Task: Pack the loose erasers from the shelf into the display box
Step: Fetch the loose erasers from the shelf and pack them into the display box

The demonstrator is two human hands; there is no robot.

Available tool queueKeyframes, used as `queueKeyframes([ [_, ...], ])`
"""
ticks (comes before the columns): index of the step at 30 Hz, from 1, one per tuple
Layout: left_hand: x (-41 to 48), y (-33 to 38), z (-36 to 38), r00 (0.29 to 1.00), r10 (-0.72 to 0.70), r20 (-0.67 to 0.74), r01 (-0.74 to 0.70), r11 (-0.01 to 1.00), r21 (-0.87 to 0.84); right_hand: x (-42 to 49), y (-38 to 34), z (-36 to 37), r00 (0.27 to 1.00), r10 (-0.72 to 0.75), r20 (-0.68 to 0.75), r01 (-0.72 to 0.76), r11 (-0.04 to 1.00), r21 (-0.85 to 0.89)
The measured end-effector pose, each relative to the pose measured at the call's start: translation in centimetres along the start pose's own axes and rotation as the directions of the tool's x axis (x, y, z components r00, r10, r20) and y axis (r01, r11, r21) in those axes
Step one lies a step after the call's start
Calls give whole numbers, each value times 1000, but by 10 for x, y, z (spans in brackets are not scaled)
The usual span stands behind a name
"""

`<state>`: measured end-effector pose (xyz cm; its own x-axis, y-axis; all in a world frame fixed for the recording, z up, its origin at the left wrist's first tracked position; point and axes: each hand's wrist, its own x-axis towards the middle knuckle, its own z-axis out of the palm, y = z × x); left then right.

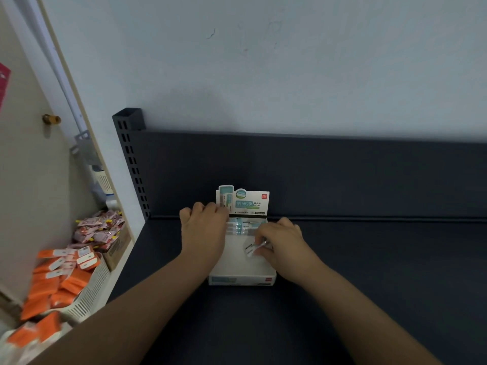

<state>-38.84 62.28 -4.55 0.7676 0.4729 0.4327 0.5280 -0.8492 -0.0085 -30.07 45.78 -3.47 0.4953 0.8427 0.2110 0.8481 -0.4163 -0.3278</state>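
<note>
Right hand (283, 241) pinches one wrapped eraser (251, 249) inside the display box (242, 280), mid-box. I can't tell if it touches the floor. Left hand (204, 227) is curled on the box's left wall, next to the header card (249, 202). A row of packed erasers (241, 225) lies against the box's back end. The box sits on the dark shelf (369, 259), near the back panel. A white basket (89, 293) of orange packets (71, 283) is far left.
</note>
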Motion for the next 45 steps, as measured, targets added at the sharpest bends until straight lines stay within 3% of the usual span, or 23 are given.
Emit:
queueKeyframes([
  [4,1,-4,8,998,-63,0,62,983,-173,9,3,-2,988,88,-124,-58,971,233],
  [7,1,-5,11,997,-80,5,78,960,-268,24,5,3,977,127,-169,-78,959,271],
  [11,2,-5,13,997,-72,10,71,943,-325,41,5,10,980,105,-169,-75,981,178],
  [15,2,-7,13,998,-56,40,66,940,-335,47,4,11,987,9,-159,-18,999,-52],
  [24,1,-4,10,992,-90,91,113,949,-295,46,12,12,980,-91,-175,12,912,-409],
  [36,-2,-7,7,990,-134,50,143,943,-301,44,10,13,989,14,-149,-67,931,-358],
  [45,1,-16,5,947,-232,223,310,842,-442,39,8,7,985,108,-137,-142,950,-278],
])
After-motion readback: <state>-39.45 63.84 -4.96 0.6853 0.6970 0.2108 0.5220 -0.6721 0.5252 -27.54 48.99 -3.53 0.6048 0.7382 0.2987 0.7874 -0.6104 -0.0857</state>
